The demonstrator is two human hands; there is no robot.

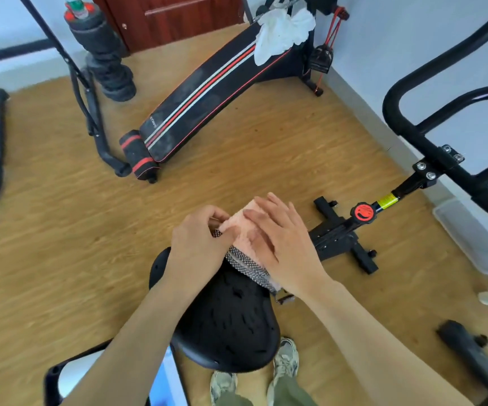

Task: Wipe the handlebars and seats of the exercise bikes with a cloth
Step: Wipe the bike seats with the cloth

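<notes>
Bike seat [225, 317] up close: left grip [199, 241] pinches the pink cloth [238, 226] taut, right grip [281, 244] flat, pressing to wipe.

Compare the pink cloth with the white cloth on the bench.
The pink cloth is pinched by the left hand and pressed by the right hand at the bike seat; the white cloth hangs untouched on the bench. Pink cloth looks folded, white cloth crumpled. Both are fabric.
</notes>
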